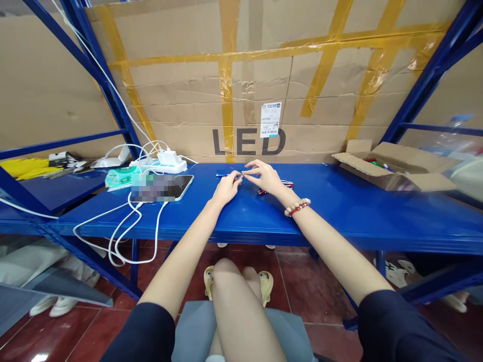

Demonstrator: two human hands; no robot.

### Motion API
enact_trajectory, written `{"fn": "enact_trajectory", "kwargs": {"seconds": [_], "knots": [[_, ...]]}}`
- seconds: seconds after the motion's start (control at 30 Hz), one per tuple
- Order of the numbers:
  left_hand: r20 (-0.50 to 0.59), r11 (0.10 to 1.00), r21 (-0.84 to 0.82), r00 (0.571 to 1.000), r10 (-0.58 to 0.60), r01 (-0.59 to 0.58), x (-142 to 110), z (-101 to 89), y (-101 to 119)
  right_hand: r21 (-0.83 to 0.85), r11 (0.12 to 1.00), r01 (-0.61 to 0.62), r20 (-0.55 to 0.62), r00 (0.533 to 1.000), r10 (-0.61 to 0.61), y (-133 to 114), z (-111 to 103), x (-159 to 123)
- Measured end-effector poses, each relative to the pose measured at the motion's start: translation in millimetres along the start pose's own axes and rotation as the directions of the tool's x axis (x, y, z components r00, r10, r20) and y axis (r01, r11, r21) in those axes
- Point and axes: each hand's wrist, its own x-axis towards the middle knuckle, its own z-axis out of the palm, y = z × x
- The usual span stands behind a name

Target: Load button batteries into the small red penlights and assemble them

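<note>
The left hand [225, 188] is pinching a blue pen [222, 175]; the right hand [266, 177] is apparently working at its end, fingertips nearly meeting, hold unclear; steadiness seems needed.

We see a blue pen [222, 175], red pens [289, 185] and blue tabletop [339, 211] mid-frame, tan cardboard [169, 105] crossed by amber tape [226, 90] above.

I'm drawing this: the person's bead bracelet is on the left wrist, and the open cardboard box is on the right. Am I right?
The bead bracelet isn't on the left: the head view shows it on the right wrist. The open cardboard box is on the right.
</note>
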Motion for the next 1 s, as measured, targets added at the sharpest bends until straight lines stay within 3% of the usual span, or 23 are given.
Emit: {"fn": "enact_trajectory", "kwargs": {"seconds": [0.17, 0.3, 0.4, 0.6, 0.7, 0.9, 1.0], "knots": [[-0.021, 0.999, -0.033, 0.999, -0.029, 0.029, 1, -0.1, -1, 0.064, 0.998, 0.029, 0.013, 0.999, -0.029, -3, 3, 2], [-0.060, 0.997, -0.069, 0.997, -0.050, 0.046, 0, -0.8, -2, 0.120, 0.984, -0.129, -0.140, 0.979, 0.146, 0, 0, 2], [-0.062, 0.998, -0.058, 0.997, -0.043, 0.040, 0, -1.5, -1, 0.072, 0.942, -0.327, -0.239, 0.912, 0.335, 8, -9, 1], [-0.048, 0.999, -0.019, 0.998, -0.038, 0.037, -4, -3.5, 6, 0.128, 0.765, -0.631, -0.343, 0.696, 0.631, 28, -26, -4], [-0.036, 0.999, 0.000, 0.999, -0.034, 0.034, -5, -4.7, 9, 0.028, 0.695, -0.718, -0.254, 0.667, 0.700, 30, -29, -5], [-0.043, 0.999, 0.047, 0.999, -0.003, 0.005, -4, -6.7, 10, -0.221, 0.746, -0.629, 0.097, 0.746, 0.658, 25, -28, -6], [-0.073, 0.997, 0.065, 0.997, 0.035, -0.030, -3, -7.2, 11, -0.276, 0.747, -0.605, 0.148, 0.741, 0.655, 27, -25, -6]]}}
